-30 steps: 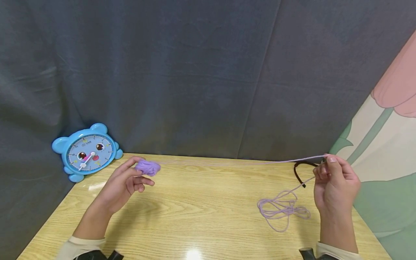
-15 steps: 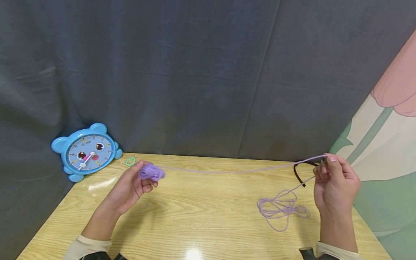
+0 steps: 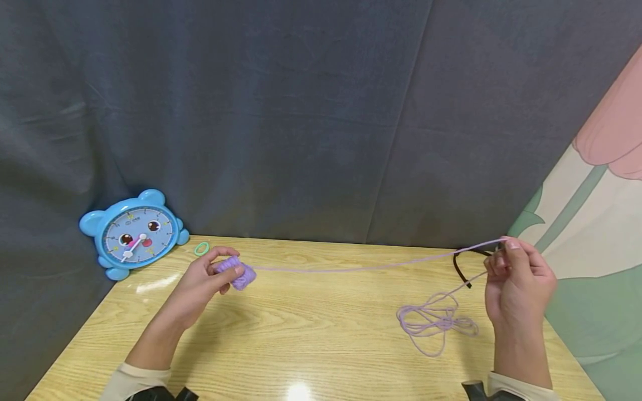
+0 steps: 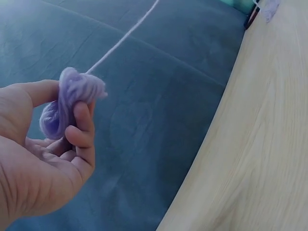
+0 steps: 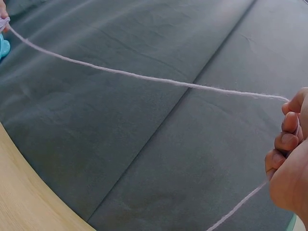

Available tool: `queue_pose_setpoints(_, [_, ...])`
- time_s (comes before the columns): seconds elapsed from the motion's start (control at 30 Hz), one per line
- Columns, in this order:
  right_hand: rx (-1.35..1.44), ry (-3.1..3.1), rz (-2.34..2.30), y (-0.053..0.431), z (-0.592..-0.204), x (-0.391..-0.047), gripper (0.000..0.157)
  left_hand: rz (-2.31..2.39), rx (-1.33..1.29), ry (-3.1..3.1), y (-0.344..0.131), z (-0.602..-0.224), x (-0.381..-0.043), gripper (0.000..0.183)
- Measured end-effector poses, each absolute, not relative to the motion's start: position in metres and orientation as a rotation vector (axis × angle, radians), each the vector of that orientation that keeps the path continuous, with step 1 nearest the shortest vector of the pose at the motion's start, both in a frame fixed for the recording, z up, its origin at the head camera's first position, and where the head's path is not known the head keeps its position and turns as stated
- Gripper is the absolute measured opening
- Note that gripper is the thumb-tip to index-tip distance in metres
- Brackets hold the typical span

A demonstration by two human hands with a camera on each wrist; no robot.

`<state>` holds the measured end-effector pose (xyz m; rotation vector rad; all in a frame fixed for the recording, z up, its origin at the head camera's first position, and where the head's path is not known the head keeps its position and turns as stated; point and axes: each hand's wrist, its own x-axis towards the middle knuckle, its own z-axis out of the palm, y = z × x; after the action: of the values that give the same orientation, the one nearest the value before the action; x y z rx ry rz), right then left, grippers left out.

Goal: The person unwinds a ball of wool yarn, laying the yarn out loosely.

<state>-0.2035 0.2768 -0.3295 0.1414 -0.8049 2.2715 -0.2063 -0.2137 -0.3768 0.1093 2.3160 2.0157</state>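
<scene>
A small wound bundle of purple yarn (image 3: 243, 277) sits between the thumb and fingers of my left hand (image 3: 193, 292), held above the table's left half. In the left wrist view the yarn bundle (image 4: 72, 103) shows its wound loops, with a strand running up and away. That strand (image 3: 346, 270) spans, sagging slightly, to my right hand (image 3: 521, 289), which pinches it between thumb and forefinger. The other fingers curl in, and yarn leaves below them, seen in the right wrist view. It leads down to loose loops of yarn (image 3: 436, 323) lying on the table.
A blue bear-shaped clock (image 3: 140, 234) leans at the table's back left corner. Near it lies a green ring (image 3: 202, 249). A black curved band (image 3: 458, 267) lies behind the loose yarn. The dark curtain (image 3: 301, 122) rises along the back edge of the wooden table (image 3: 311, 334).
My left hand has moved slightly right and turned the bundle over, uncovering the green ring. The strand between the hands hangs slacker than a second ago. My right hand has stayed in place.
</scene>
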Motion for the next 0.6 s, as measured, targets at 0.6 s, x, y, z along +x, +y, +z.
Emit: queue_pose_setpoints(0.6, [0.119, -0.768, 2.220, 0.300, -0.333, -0.203, 0.008, 2.005, 0.340, 2.202, -0.222, -0.384, -0.209, 0.045])
